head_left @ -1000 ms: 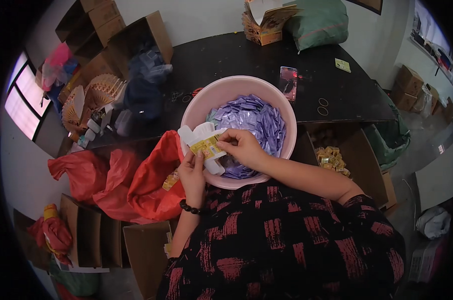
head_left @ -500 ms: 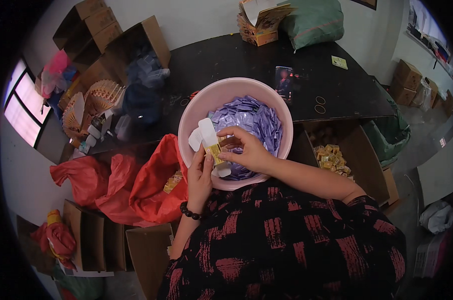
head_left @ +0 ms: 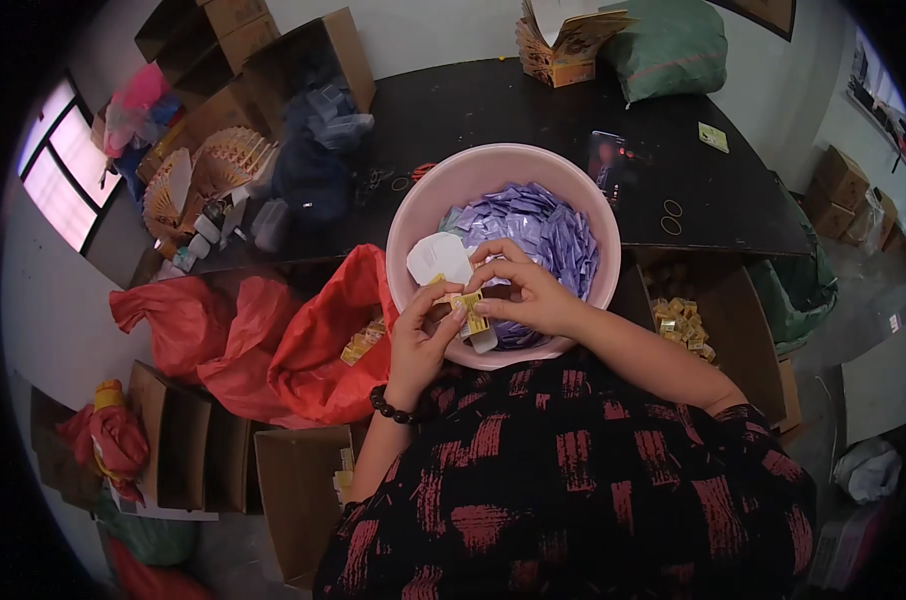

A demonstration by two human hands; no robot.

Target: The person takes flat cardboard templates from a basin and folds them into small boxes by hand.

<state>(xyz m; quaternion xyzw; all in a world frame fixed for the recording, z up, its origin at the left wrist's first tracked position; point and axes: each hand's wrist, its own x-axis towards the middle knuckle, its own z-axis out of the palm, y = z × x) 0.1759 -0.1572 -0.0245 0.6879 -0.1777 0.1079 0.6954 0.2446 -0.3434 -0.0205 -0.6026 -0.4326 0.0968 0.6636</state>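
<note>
A pink basin (head_left: 405,215) holds a heap of purple packets (head_left: 543,225). Over its near left part, my left hand (head_left: 421,335) grips a small yellow box (head_left: 471,312) between thumb and fingers. My right hand (head_left: 523,290) pinches the other side of the same box, with its fingers bent. A white flap shows at the box's lower end. White card pieces (head_left: 439,258) lie in the basin beyond my fingers. Part of the box is hidden by the fingertips.
An open red bag (head_left: 318,335) with yellow boxes inside stands left of the basin. On the right, a carton (head_left: 743,320) holds small yellow boxes. The black table (head_left: 473,100) bears a phone (head_left: 605,165), rubber bands and a green sack (head_left: 670,52).
The yellow box has turned from flatter to more upright and narrower between my hands. My fingers have shifted around it. The whole view has moved a little, so the basin appears farther right.
</note>
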